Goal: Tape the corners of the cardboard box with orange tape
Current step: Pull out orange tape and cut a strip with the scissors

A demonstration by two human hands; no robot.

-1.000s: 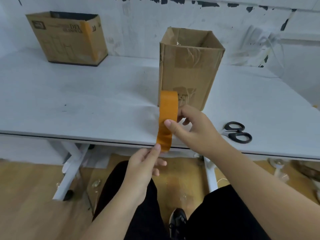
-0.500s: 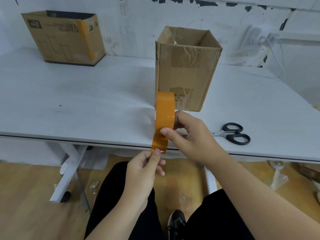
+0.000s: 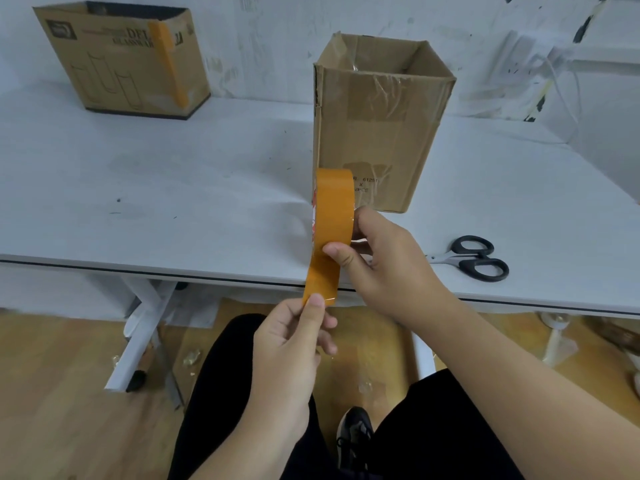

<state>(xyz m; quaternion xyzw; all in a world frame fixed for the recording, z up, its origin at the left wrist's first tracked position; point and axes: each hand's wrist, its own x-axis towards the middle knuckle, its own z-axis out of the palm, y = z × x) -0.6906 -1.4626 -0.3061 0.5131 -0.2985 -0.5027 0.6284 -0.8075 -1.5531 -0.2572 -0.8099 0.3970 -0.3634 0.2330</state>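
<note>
A: Looking down from the head view — gripping the orange tape roll [image 3: 334,209] in the right hand [image 3: 384,268], thumb pressing across the roll's outer face, fingers curling round behind it.

B: And pinching the loose tape end [image 3: 320,289] with the left hand [image 3: 291,337], thumb on top, fingers curled under. Holding that strip taut, running down from the roll, just past the near edge of the table [image 3: 173,202].

A: Standing upright just behind the roll: the open-topped cardboard box [image 3: 381,133], near corner facing forward, resting on the table, clear tape wrinkling across its front.

B: Roll overlapping the box's lower left corner in view; touching or apart, hard telling.

A: Lying flat to the right of the right hand, near the table's front edge: black-handled scissors [image 3: 474,259].

B: Sitting far back at the left, well apart: a second cardboard box [image 3: 117,60], already wearing an orange strip down one corner.

A: Showing below, black trousers [image 3: 225,393], one dark shoe [image 3: 355,434], over a wooden floor [image 3: 59,393].
</note>
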